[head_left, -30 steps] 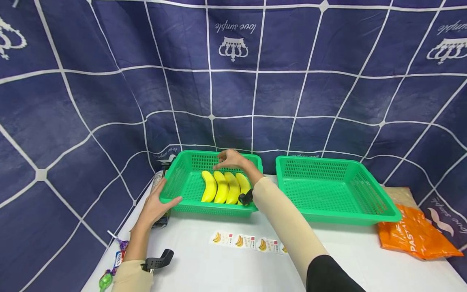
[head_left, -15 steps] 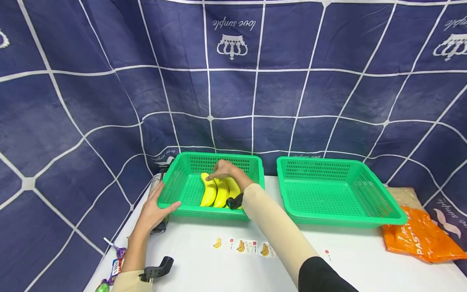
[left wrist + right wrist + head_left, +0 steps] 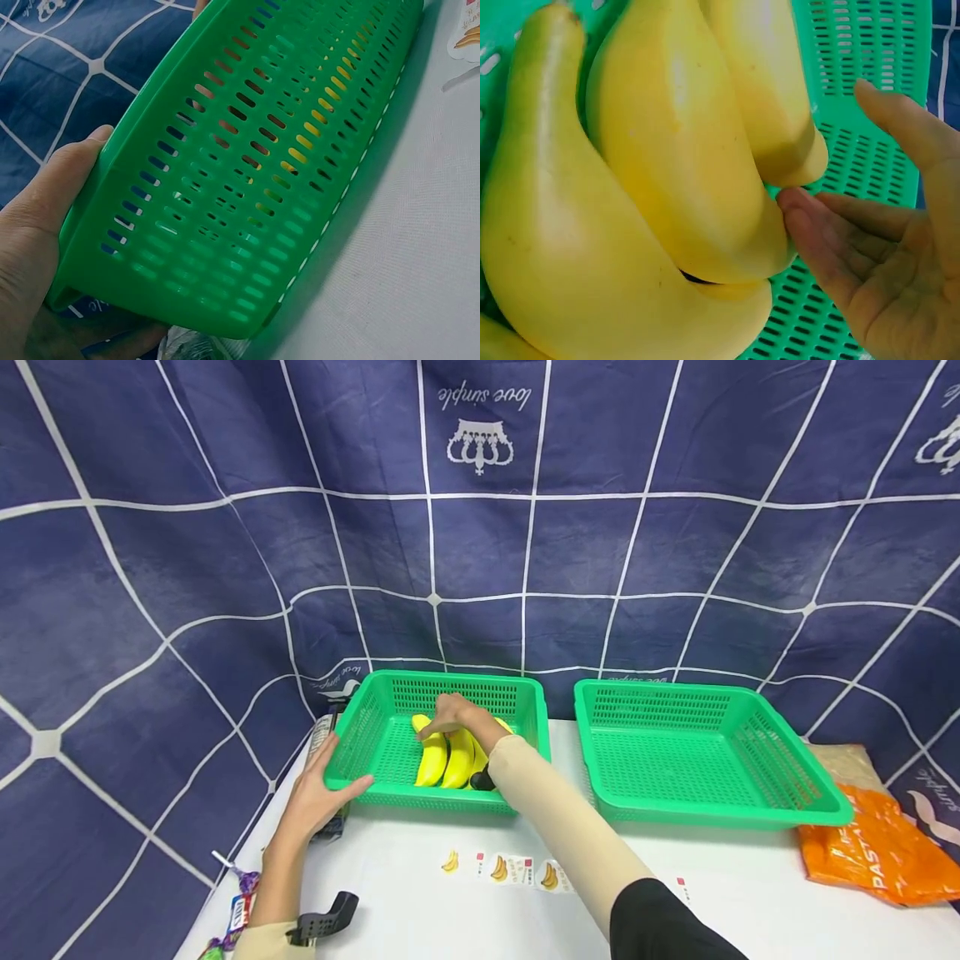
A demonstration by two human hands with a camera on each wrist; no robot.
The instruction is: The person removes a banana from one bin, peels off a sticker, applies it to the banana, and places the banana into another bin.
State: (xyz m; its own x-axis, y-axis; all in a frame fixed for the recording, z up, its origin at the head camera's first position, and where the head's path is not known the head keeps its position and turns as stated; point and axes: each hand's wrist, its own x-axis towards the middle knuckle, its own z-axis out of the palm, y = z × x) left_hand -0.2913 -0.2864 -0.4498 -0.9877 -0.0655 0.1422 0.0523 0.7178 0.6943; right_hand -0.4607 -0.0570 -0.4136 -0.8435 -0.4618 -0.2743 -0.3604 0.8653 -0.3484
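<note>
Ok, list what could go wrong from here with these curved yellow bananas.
The curved yellow bananas lie close together, so the right hand, by one's end, might nudge a neighbour.
The left hand touches only one corner of the slotted green plastic basket holding them, so a push inside could swivel it.

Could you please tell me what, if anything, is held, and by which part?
The left hand holds the left basket by its near left corner. The right hand grips nothing; its fingertips are at the end of a banana.
</note>
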